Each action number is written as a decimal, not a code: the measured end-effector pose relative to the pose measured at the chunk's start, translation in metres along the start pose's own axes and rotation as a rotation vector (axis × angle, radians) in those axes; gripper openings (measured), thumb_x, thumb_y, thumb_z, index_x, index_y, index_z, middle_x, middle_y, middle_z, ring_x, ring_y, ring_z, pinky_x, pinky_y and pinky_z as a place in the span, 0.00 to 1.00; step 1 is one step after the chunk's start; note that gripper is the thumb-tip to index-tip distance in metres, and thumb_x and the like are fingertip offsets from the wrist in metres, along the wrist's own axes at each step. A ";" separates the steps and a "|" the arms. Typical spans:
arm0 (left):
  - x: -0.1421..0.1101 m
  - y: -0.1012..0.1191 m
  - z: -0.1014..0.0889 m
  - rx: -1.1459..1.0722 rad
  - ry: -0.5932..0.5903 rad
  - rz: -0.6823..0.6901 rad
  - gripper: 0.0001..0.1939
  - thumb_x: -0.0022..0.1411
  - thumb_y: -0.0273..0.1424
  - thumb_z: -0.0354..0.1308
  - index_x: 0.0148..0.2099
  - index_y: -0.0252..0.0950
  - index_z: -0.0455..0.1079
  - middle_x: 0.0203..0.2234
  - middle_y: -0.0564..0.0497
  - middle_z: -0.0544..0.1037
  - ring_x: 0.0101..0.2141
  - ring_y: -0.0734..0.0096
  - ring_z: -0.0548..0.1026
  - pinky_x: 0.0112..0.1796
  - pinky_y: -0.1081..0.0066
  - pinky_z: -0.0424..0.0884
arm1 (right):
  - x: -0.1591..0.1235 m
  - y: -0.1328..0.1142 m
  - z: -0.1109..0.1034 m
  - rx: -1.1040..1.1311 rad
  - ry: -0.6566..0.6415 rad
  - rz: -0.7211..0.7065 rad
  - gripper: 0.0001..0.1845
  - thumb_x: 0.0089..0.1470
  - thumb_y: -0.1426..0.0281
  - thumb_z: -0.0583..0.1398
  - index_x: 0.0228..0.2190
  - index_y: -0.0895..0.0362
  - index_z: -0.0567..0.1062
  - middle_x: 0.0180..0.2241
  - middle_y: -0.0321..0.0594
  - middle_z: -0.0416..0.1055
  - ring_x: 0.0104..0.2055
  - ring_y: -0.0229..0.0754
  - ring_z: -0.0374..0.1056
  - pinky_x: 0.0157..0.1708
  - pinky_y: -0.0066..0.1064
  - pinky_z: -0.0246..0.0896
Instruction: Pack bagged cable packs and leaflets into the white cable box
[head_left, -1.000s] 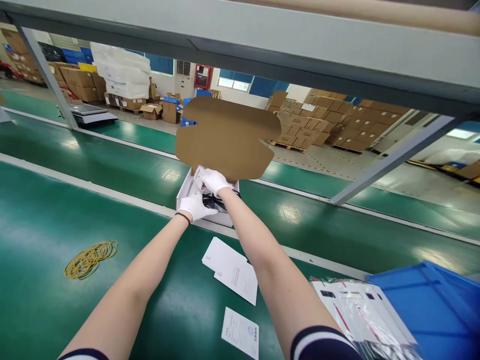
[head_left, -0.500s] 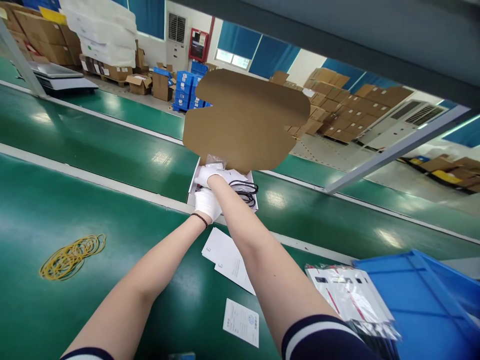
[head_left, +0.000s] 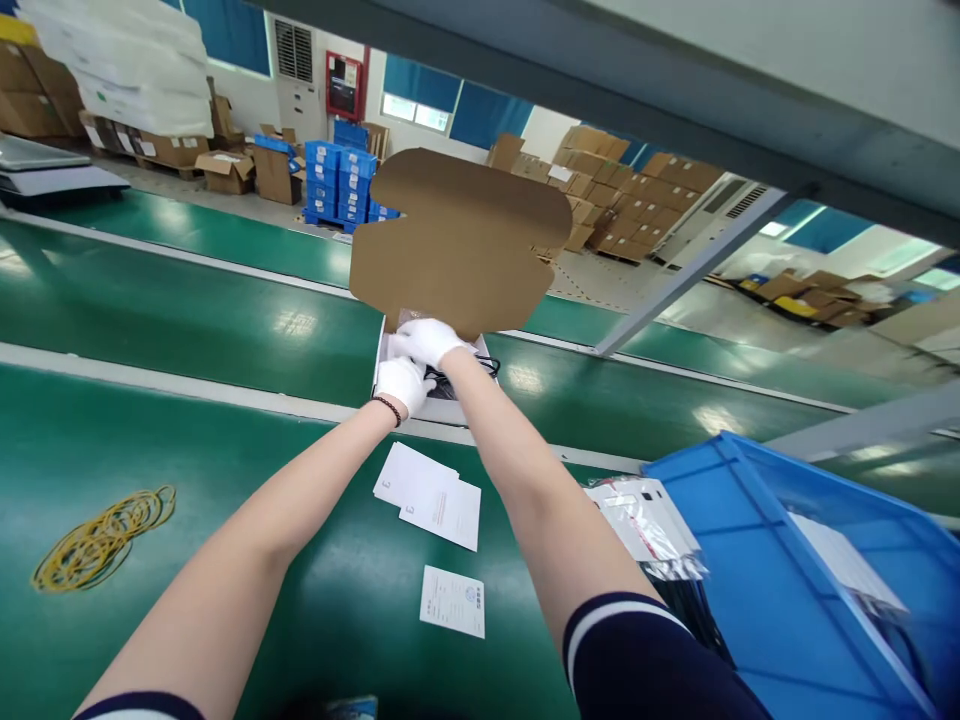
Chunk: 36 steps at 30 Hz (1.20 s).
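Both arms outstretched as before, left hand (head_left: pixel 403 383) and right hand (head_left: pixel 427 341) now pressing flat into open box (head_left: pixel 457 412).

Both arms outstretched, gloved hands (head_left: pixel 418 362) together

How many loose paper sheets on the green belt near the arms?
3. Two overlap between the forearms: the upper sheet and the lower sheet. One small printed sheet lies apart, closer to the camera. Others may be hidden under the arms.
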<state>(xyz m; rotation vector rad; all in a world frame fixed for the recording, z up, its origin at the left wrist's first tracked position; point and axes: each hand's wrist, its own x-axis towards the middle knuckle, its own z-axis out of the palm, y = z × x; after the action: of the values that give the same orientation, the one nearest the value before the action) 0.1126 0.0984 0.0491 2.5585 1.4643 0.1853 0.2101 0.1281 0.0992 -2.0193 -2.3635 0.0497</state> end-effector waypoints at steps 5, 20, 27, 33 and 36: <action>0.027 -0.012 -0.006 0.059 0.033 0.050 0.29 0.66 0.44 0.51 0.64 0.35 0.62 0.58 0.32 0.66 0.58 0.41 0.62 0.54 0.46 0.58 | -0.067 0.079 0.019 -0.004 0.130 0.244 0.33 0.62 0.47 0.48 0.60 0.52 0.64 0.58 0.50 0.65 0.59 0.59 0.59 0.56 0.48 0.56; -0.097 -0.056 -0.014 -0.641 0.455 0.075 0.31 0.63 0.46 0.58 0.62 0.35 0.65 0.67 0.41 0.55 0.66 0.46 0.52 0.65 0.53 0.44 | -0.241 0.005 0.091 0.146 -0.008 -0.059 0.55 0.41 0.45 0.67 0.63 0.58 0.58 0.61 0.57 0.58 0.63 0.62 0.53 0.61 0.52 0.49; -0.208 -0.072 0.003 -0.697 0.388 -0.238 0.25 0.66 0.48 0.52 0.58 0.40 0.71 0.62 0.44 0.66 0.63 0.49 0.60 0.64 0.47 0.48 | -0.285 -0.009 0.119 0.284 0.000 0.150 0.51 0.44 0.56 0.67 0.64 0.59 0.54 0.52 0.54 0.66 0.54 0.60 0.62 0.51 0.50 0.61; -0.249 -0.024 0.032 -1.281 0.073 -0.348 0.32 0.63 0.49 0.57 0.65 0.43 0.62 0.61 0.43 0.68 0.59 0.51 0.67 0.60 0.50 0.62 | -0.303 0.001 0.124 0.643 0.305 0.302 0.43 0.52 0.57 0.61 0.64 0.56 0.54 0.49 0.47 0.68 0.52 0.54 0.65 0.53 0.51 0.62; -0.250 -0.005 0.038 -1.745 -0.198 -0.323 0.35 0.63 0.50 0.58 0.68 0.47 0.56 0.64 0.43 0.62 0.58 0.50 0.69 0.53 0.51 0.71 | -0.312 -0.012 0.128 0.700 0.428 0.249 0.44 0.51 0.56 0.62 0.64 0.56 0.54 0.47 0.47 0.68 0.50 0.54 0.66 0.52 0.51 0.64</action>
<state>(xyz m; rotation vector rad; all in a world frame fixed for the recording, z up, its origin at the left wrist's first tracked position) -0.0098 -0.1184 0.0075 0.8802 0.8148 0.7104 0.2409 -0.1824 -0.0289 -1.7284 -1.5346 0.3553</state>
